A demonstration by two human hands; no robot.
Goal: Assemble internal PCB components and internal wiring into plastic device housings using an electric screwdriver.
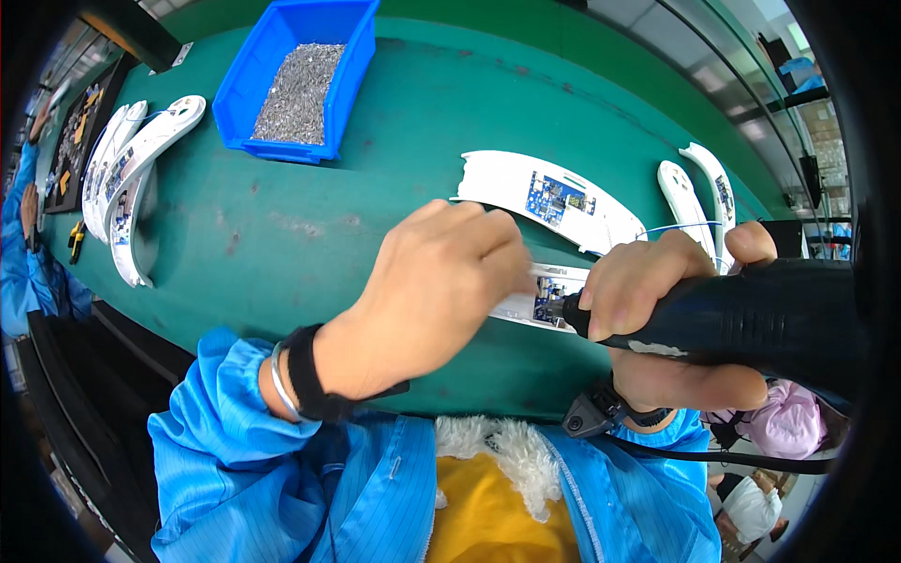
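Green table (244,206), viewed over my remote feed. Blue bin (352,75), standing on it. White curved shells (164,141), grouped left of the bin. Black power screwdriver (751,314), lower right of the bin, wrapped in the right hand (648,281). White housing (518,308), also lower right of the bin, at the driver's tip; left hand (441,281) bunched at its left end, whether pinching anything I cannot tell. Blue circuit board (547,289), inside the housing. Grey metal bits (300,94), heaped in the bin.
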